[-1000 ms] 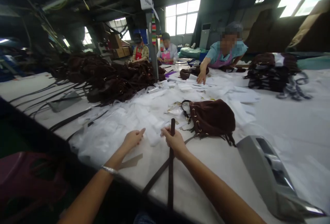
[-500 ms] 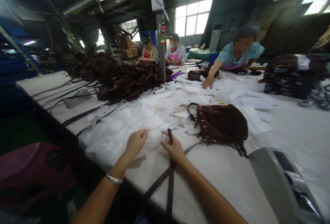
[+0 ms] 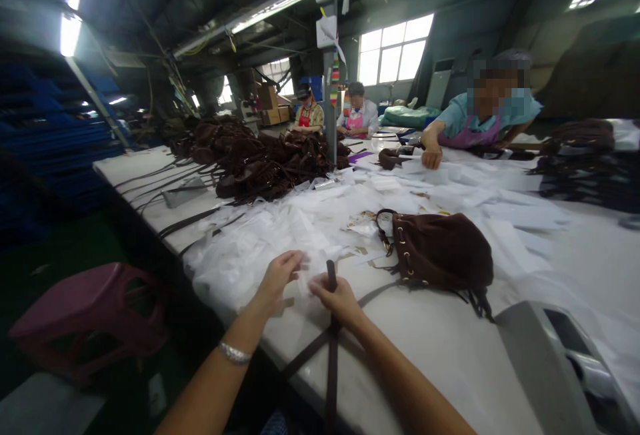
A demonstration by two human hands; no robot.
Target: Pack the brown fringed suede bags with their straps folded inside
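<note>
Step in hand, apparently: strap handling. The right hand [image 3: 339,296] grips the dark strap [image 3: 332,371] over the desk [image 3: 430,335]; the left hand [image 3: 278,277], apart from it, may pinch plastic [image 3: 240,251]; I cannot tell. The next move presumably calls for steadying the strap.

My left hand [image 3: 280,278] and right hand [image 3: 340,296] are bare, as are my forearms [image 3: 410,368]. I wear a silver bracelet [image 3: 235,353] around my left wrist, a shiny band with a mottled surface, its pattern too small to read. Below, a scrap of my clothing [image 3: 275,424] shows dark blue, finely checked.
</note>
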